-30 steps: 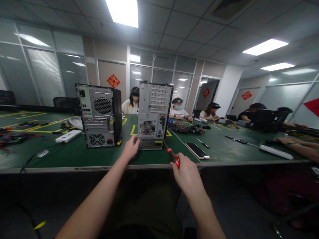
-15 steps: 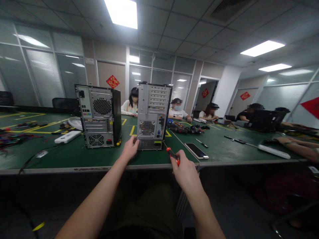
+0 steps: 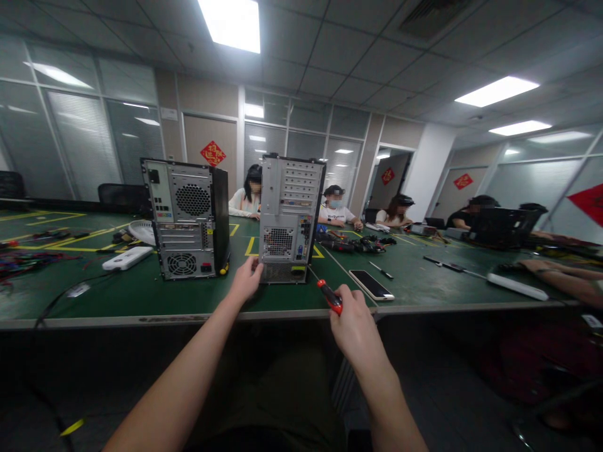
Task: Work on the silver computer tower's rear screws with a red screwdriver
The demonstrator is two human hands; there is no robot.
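A grey computer case [image 3: 287, 213] stands upright on the green table [image 3: 235, 296], its back panel with vents and ports facing me. My left hand [image 3: 247, 279] grips the lower left edge of this case, thumb on the near side and the other fingers partly hidden. My right hand [image 3: 349, 314] is closed around a red and black screwdriver [image 3: 330, 297], whose thin shaft points up and left to the lower right edge of the case. Whether the tip touches a screw is too small to tell.
A second computer case [image 3: 186, 220] stands to the left. A phone [image 3: 371, 285] and a small screwdriver [image 3: 380, 270] lie at right, cables [image 3: 358, 243] behind. White power strips [image 3: 128, 258] lie at both sides. Several people sit around; another person's arms rest at far right.
My right hand has moved slightly right with the screwdriver, and more of its handle shows. My left hand and the case have stayed about the same.
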